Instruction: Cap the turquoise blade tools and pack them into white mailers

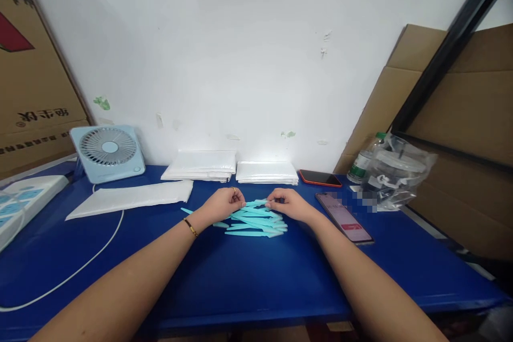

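A loose pile of several thin turquoise plastic sticks (256, 220) lies on the blue table (248, 278) in front of me. My left hand (223, 203), with a ring and a bracelet at the wrist, rests at the pile's left end with fingers curled on the sticks. At the right end, my right hand (289, 203) pinches the top sticks. Both hands meet over the far edge of the pile.
Two stacks of white bags (200, 165) (266, 172) lie by the wall, one long white bag (132, 197) to the left. A small blue fan (108, 152), a power strip (24, 200) and white cable sit left. Two phones (344, 218) (319, 178), a bottle (363, 160) and a clear plastic bag (396, 173) lie right.
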Motion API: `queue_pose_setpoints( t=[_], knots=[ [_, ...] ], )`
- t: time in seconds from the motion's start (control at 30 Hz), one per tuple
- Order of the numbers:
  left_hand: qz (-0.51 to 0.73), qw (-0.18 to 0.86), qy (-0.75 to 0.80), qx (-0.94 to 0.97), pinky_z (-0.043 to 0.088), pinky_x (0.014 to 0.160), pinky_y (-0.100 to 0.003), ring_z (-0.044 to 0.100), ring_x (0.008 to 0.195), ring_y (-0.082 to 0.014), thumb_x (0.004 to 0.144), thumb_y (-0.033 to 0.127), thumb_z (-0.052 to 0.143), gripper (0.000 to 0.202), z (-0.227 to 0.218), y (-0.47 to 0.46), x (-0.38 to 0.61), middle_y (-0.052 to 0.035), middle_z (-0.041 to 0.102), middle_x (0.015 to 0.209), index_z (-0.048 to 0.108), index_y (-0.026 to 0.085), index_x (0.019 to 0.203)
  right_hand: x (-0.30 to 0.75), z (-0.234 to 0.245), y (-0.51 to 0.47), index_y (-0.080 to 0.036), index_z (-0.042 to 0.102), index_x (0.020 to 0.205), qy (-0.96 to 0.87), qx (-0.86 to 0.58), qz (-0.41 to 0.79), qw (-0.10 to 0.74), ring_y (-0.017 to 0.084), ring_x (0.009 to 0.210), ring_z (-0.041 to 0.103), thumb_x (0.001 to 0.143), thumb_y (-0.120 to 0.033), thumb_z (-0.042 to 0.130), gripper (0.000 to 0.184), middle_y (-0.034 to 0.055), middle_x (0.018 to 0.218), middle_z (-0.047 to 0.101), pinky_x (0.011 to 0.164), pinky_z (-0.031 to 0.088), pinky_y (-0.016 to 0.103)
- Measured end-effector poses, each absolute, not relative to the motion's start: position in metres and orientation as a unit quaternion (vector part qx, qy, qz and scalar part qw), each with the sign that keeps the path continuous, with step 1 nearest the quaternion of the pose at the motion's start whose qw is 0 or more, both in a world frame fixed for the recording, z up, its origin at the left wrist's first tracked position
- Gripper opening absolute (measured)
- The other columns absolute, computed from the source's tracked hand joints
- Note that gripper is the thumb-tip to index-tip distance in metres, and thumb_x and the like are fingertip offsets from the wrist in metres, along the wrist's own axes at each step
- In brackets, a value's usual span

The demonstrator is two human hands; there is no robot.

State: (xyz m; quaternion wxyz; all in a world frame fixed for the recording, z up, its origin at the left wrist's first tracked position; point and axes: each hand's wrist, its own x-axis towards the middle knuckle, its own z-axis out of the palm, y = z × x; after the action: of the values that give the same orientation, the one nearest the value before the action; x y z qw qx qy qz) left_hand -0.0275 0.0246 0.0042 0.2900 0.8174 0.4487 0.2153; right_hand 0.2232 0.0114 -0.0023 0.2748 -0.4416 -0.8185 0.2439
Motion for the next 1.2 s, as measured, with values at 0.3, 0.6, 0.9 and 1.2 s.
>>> queue_pose_setpoints(
  t=[0.3, 0.6, 0.9, 1.2],
  knots=[
    [0.224, 0.256, 0.456, 0.822, 0.039, 0.053, -0.024, 0.056, 0.064, -0.0149, 0.078, 0.043, 0.050, 0.026, 0.002, 0.029, -0.027, -0.0013, 0.063, 0.072, 0.062, 0.020, 0.081, 0.217, 0.000, 0.014, -0.017, 0.070, 0.085, -0.789, -0.465, 0.255, 0.310, 0.015, 0.067, 0.055, 0.077, -0.043, 0.059, 0.028, 0.0041, 0.077, 0.066, 0.059, 0.042, 0.025],
    [0.205, 0.181, 0.489, 0.828, 0.042, 0.062, -0.025, 0.060, 0.077, -0.0175, 0.078, 0.040, 0.053, 0.022, -0.005, 0.041, -0.029, -0.0028, 0.065, 0.083, 0.063, 0.021, 0.084, 0.244, -0.017, 0.038, -0.020, 0.071, 0.085, -0.763, -0.552, 0.151, 0.301, 0.016, 0.067, 0.054, 0.075, -0.042, 0.062, 0.026, 0.0033, 0.079, 0.063, 0.064, 0.042, 0.029],
    [0.177, 0.129, 0.445, 0.868, 0.038, 0.066, -0.026, 0.059, 0.078, -0.0176, 0.075, 0.040, 0.058, 0.018, -0.001, 0.032, -0.020, 0.0002, 0.065, 0.080, 0.066, 0.024, 0.075, 0.214, -0.012, 0.031, -0.022, 0.069, 0.082, -0.832, -0.485, 0.125, 0.239, 0.022, 0.095, 0.051, 0.072, -0.035, 0.068, 0.017, 0.0053, 0.094, 0.055, 0.083, 0.039, 0.035],
    [0.171, 0.058, 0.454, 0.872, 0.035, 0.071, -0.031, 0.059, 0.080, -0.0195, 0.081, 0.030, 0.051, 0.020, 0.007, 0.033, -0.021, -0.0033, 0.068, 0.081, 0.066, 0.020, 0.071, 0.227, -0.006, 0.030, -0.018, 0.068, 0.072, -0.791, -0.489, 0.250, 0.269, 0.017, 0.077, 0.055, 0.068, -0.042, 0.069, 0.025, 0.0033, 0.086, 0.059, 0.068, 0.042, 0.027]
  ],
)
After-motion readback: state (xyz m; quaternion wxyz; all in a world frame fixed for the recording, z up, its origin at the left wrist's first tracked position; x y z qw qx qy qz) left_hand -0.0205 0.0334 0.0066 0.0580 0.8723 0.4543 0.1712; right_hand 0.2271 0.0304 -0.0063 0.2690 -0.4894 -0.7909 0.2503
